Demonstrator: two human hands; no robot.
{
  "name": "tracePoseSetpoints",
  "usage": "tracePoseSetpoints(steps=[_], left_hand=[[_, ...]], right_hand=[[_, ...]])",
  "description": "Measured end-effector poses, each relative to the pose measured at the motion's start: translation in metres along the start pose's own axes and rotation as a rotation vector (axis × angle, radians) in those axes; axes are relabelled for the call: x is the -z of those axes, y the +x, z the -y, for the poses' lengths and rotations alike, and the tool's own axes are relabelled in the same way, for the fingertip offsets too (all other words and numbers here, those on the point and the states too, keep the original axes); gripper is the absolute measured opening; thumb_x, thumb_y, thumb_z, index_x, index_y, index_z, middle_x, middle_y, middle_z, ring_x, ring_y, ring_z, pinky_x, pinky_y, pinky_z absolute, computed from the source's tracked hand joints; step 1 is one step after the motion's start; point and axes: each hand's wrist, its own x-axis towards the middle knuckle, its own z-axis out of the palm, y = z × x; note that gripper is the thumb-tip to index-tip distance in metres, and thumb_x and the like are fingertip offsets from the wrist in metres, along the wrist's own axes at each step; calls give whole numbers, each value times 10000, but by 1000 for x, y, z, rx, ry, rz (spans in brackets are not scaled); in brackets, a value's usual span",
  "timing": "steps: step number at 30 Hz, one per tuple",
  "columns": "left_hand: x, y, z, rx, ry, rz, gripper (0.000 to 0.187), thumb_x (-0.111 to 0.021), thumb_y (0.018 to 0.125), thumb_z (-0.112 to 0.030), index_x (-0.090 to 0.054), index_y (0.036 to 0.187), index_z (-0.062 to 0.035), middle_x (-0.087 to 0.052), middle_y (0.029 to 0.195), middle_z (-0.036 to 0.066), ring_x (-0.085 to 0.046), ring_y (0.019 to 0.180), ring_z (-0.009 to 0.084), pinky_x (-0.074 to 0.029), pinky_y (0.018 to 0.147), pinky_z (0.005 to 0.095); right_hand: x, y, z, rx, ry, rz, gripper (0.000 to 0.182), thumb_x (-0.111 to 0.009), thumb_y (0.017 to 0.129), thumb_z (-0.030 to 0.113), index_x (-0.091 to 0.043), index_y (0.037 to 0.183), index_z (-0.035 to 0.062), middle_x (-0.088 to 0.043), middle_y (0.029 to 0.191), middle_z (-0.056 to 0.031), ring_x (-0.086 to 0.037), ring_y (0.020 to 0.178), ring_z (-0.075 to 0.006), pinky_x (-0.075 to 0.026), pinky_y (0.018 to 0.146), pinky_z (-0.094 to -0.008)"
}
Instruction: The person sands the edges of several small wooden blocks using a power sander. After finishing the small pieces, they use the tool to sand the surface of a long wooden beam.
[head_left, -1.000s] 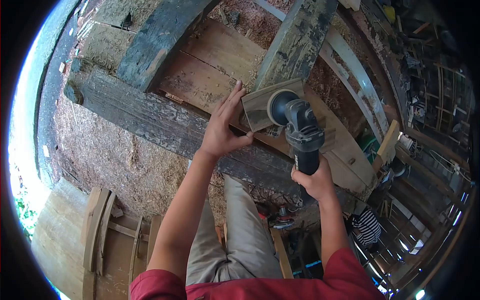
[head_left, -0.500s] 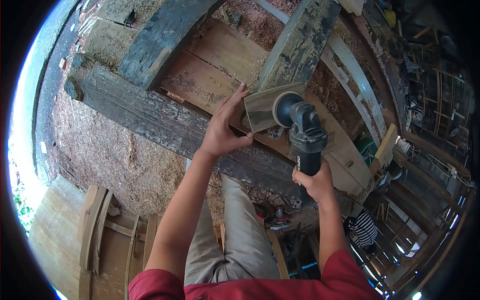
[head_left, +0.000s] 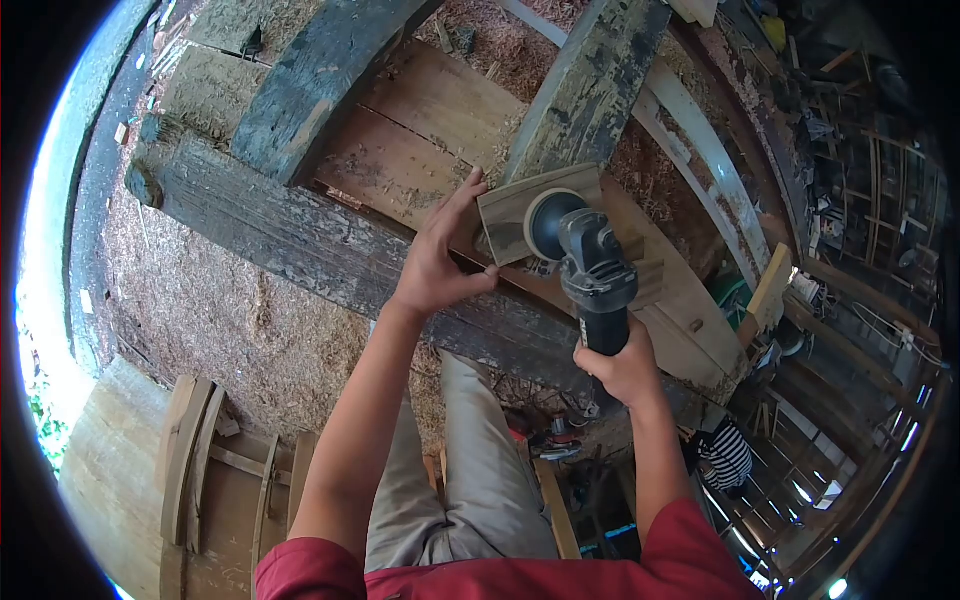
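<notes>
My right hand (head_left: pixel 622 365) is wrapped round the black handle of an angle grinder (head_left: pixel 598 272). The round sanding pad (head_left: pixel 548 222) on its head overlaps the face of a small wooden board (head_left: pixel 508 218). That board is tilted up against the end of a weathered beam (head_left: pixel 585 95), its grain showing in brown bands. At the board's left edge is my left hand (head_left: pixel 440 255), open, with thumb and fingers spread apart. Its fingertips are right at the upper left corner and its thumb is near the lower one.
A long weathered beam (head_left: pixel 290 240) crosses in front of me, with another dark beam (head_left: pixel 320 85) beyond it. Wood shavings (head_left: pixel 235 310) cover the ground at left. Curved wooden strips (head_left: pixel 190 450) lie at lower left. A striped cloth (head_left: pixel 727 455) shows at lower right.
The grinder and my right hand have moved left, bringing the pad further across the board. My left hand keeps its spread pose beside the board's edge.
</notes>
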Motion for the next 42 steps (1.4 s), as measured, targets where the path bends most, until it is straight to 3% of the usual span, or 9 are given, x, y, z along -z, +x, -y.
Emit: tracePoseSetpoints(steps=[12, 21, 24, 42], left_hand=[[1, 0, 0, 17, -8, 7, 1060, -887, 653, -180, -495, 1630, -67, -463, 1748, 183, -483, 1584, 383, -355, 1309, 497], [0, 2, -6, 37, 18, 8, 1021, -870, 655, -159, -512, 1606, -61, -493, 1730, 169, -496, 1575, 377, -362, 1309, 494], [0, 3, -5, 40, 16, 9, 1014, -865, 653, -156, -516, 1601, -58, -503, 1723, 169, -509, 1566, 376, -371, 1303, 493], [1, 5, 3, 5, 6, 2, 1007, -871, 637, -199, -533, 1575, -61, -521, 1707, 180, -505, 1566, 395, -402, 1277, 502]], right_hand=[[17, -4, -10, -69, 185, -41, 263, -793, 768, 62, -672, 997, 21, -681, 808, -23, -649, 682, -127, -522, 638, -332], [23, 11, 7, -45, 190, -17, 233, -783, 760, 48, -666, 960, 20, -698, 782, -31, -663, 669, -134, -527, 637, -329], [23, 20, 14, -8, 159, 4, 142, -706, 779, 1, -675, 918, -7, -723, 759, -78, -699, 680, -157, -564, 674, -328], [32, 14, 11, -46, 185, 1, 154, -721, 776, 13, -683, 924, -5, -719, 774, -72, -695, 696, -158, -559, 685, -332]])
